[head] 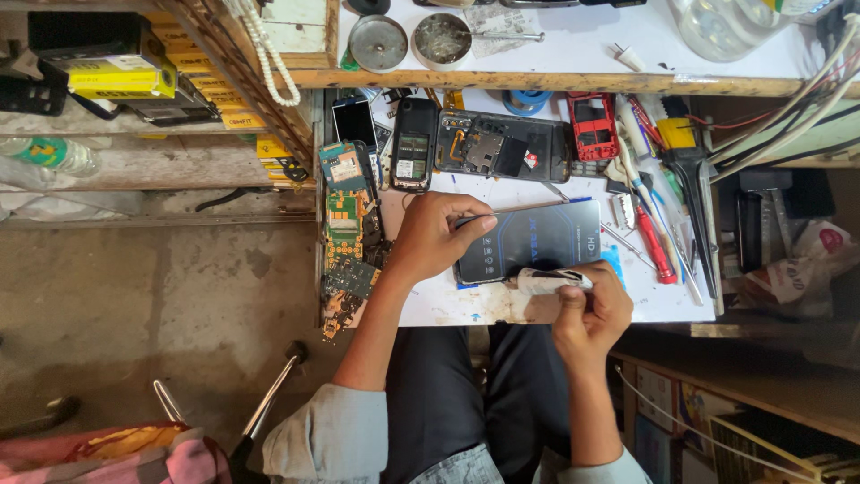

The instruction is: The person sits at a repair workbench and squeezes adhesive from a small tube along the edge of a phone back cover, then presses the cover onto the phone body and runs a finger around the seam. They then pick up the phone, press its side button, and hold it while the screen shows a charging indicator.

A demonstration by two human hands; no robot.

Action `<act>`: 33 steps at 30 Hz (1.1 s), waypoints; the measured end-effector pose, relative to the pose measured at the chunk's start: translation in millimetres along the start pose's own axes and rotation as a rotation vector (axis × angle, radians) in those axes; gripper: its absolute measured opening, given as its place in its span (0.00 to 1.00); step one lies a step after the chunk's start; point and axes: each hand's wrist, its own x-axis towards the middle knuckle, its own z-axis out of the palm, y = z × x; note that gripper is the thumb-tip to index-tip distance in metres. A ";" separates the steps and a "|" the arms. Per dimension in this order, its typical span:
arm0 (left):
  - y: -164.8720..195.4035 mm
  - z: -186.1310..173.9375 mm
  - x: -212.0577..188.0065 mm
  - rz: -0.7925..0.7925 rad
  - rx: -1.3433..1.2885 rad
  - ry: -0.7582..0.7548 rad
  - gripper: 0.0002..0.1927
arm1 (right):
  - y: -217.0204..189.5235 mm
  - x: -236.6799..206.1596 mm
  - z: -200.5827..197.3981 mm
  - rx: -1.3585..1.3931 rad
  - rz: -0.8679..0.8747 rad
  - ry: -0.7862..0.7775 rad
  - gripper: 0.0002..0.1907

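Cluttered tabletop (466, 309): left hand (439, 235) is pressing the phone (537, 237), lying 9-to-3; right hand (587, 309), at 5 o'clock, is pinching a white tool (551, 280).

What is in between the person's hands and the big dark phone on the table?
Nothing visible. The left hand already rests on the left end of the dark phone, pinning it to the white table. The right hand holds a white-wrapped tool right at the phone's lower edge. The other phones and circuit boards lie off to the sides.
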 end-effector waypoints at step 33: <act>2.7 -0.9 -0.1 0.015 0.008 0.007 0.09 | 4.9 -1.7 -4.5 0.134 0.170 0.048 0.19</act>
